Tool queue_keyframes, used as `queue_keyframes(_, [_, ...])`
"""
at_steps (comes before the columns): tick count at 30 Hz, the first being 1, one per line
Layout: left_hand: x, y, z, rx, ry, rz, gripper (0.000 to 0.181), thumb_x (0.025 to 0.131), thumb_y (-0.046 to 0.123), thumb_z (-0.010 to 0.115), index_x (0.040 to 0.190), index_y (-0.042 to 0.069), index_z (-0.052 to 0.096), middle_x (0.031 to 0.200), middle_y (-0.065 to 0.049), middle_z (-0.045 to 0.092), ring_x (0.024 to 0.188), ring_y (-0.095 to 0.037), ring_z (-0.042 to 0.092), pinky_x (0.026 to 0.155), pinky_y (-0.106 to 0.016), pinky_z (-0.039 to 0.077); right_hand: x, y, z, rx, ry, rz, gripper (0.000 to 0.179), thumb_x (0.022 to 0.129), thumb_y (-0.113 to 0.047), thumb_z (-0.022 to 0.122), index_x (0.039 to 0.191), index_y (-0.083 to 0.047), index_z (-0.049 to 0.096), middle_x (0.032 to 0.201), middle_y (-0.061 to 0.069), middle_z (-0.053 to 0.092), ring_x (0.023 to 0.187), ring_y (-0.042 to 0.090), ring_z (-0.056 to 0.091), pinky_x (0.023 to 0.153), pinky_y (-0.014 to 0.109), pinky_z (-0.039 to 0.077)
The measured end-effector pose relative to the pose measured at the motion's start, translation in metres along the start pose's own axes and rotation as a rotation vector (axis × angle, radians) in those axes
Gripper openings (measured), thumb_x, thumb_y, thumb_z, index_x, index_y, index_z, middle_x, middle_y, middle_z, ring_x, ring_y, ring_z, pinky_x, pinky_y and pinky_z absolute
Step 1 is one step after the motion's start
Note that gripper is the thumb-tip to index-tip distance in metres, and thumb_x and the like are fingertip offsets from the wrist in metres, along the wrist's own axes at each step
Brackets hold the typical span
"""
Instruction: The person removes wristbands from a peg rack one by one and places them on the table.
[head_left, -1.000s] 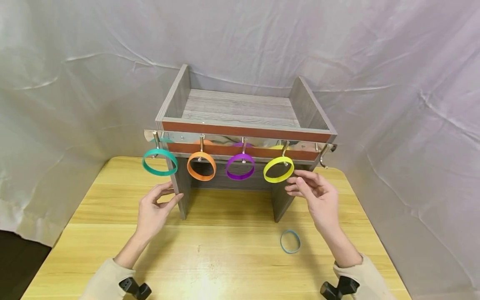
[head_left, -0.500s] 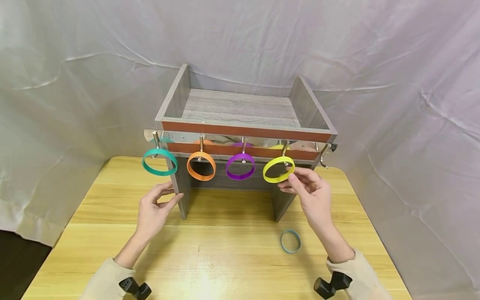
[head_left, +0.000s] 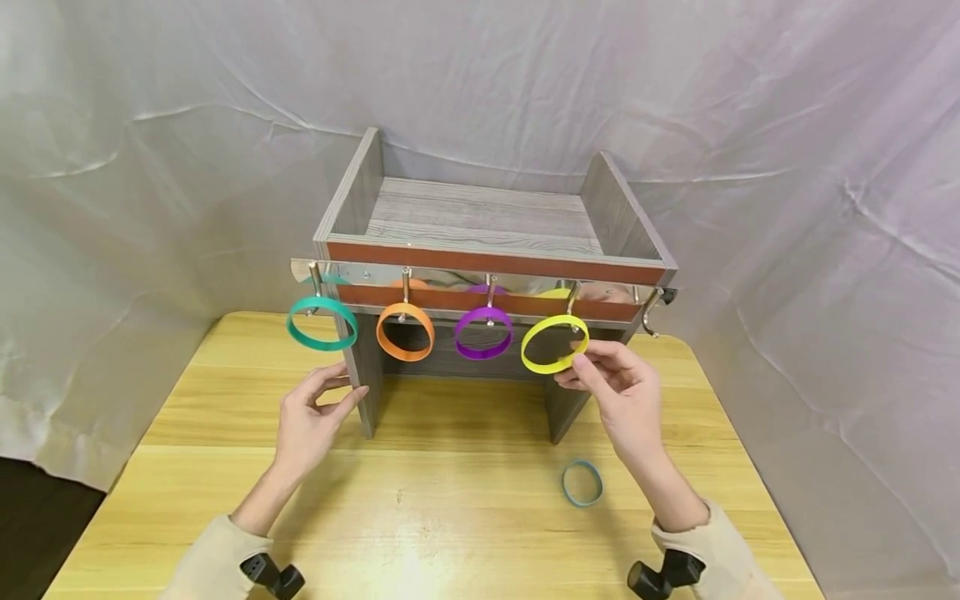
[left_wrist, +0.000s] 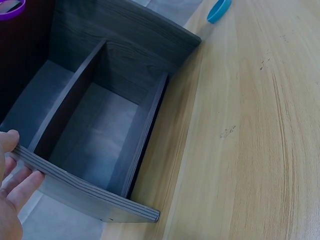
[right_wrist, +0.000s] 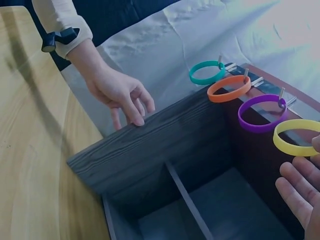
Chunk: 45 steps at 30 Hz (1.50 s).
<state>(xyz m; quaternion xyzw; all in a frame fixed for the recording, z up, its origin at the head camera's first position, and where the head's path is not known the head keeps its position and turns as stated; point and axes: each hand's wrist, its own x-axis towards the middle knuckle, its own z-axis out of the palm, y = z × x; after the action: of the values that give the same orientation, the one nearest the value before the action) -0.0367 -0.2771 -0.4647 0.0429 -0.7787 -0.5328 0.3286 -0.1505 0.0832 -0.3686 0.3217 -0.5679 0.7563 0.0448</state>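
Observation:
My right hand (head_left: 626, 400) pinches the right edge of a yellow silicone wristband (head_left: 543, 368) between thumb and fingers. That band hangs at a hook of the metal hook rail (head_left: 450, 279) on the grey wooden shelf's front. My left hand (head_left: 309, 425) grips the front edge of the shelf's left side panel (head_left: 366, 367), thumb inside and fingers outside. Left of the yellow band, a purple wristband (head_left: 482, 354), an orange wristband (head_left: 407, 356) and a teal wristband (head_left: 322, 343) hang on separate hooks. In the right wrist view, my thumb overlaps the yellow wristband (right_wrist: 292, 150).
A blue wristband (head_left: 583, 504) lies on the wooden table (head_left: 480, 533) in front of the shelf's right side. The rail's rightmost hook (head_left: 648, 312) bears no band. Grey cloth (head_left: 480, 75) surrounds the table at the back and sides.
My right hand has moved left and taken hold of the yellow wristband, which now sits slightly lower and further left. My left hand stays at the shelf panel.

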Motion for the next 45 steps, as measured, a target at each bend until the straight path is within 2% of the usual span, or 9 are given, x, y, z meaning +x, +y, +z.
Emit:
queue_keyframes(5, [0.001,0.000,0.000,0.001,-0.001,0.000,0.035,0.088,-0.010,0.079,0.122,-0.003,0.073,0.110,0.029,0.066,0.098,0.013,0.068,0.073,-0.009,0.063,0.001,-0.005,0.001,-0.001,0.001,-0.007,0.014,0.099,0.015,0.058,0.109,0.015,0.068,0.092,0.004,0.081,0.078,0.014,0.079,0.074,0.028,0.070])
queue_keyframes(15, [0.000,0.001,0.000,0.005,0.000,0.003,0.034,0.088,-0.009,0.079,0.121,-0.003,0.073,0.109,0.030,0.066,0.098,0.014,0.067,0.073,-0.010,0.063,0.001,-0.014,0.001,0.005,0.004,-0.028,0.027,0.099,0.016,0.057,0.110,-0.001,0.074,0.094,0.004,0.081,0.077,0.014,0.079,0.073,0.029,0.070])
queue_keyframes(23, [-0.001,0.000,0.000,-0.007,-0.003,-0.002,0.034,0.088,-0.010,0.079,0.121,-0.002,0.073,0.109,0.028,0.067,0.099,0.013,0.068,0.072,-0.010,0.063,0.003,-0.021,0.002,0.009,-0.002,-0.050,0.024,0.099,0.017,0.057,0.111,0.004,0.073,0.094,0.005,0.081,0.077,0.015,0.079,0.073,0.029,0.070])
queue_keyframes(35, [-0.001,0.001,0.000,0.002,-0.007,0.002,0.035,0.088,-0.009,0.079,0.122,-0.002,0.073,0.109,0.028,0.067,0.099,0.013,0.068,0.073,-0.010,0.063,-0.002,-0.031,-0.001,0.023,-0.019,-0.061,0.028,0.097,0.021,0.055,0.111,0.004,0.073,0.094,0.006,0.080,0.076,0.016,0.079,0.073,0.029,0.070])
queue_keyframes(39, [-0.001,0.002,0.000,0.003,-0.008,-0.002,0.035,0.088,-0.009,0.079,0.122,-0.002,0.073,0.109,0.028,0.066,0.099,0.013,0.068,0.073,-0.010,0.063,-0.005,-0.034,-0.003,-0.028,-0.007,-0.038,0.028,0.097,0.021,0.055,0.110,0.003,0.073,0.092,0.002,0.080,0.075,0.014,0.079,0.072,0.029,0.070])
queue_keyframes(45, [-0.001,0.001,0.000,0.008,-0.006,0.000,0.035,0.088,-0.009,0.079,0.122,-0.002,0.073,0.109,0.028,0.066,0.099,0.013,0.067,0.073,-0.010,0.063,-0.013,-0.034,-0.007,-0.081,-0.042,-0.003,0.022,0.099,0.018,0.057,0.110,0.007,0.072,0.091,-0.001,0.080,0.075,0.013,0.078,0.072,0.027,0.069])
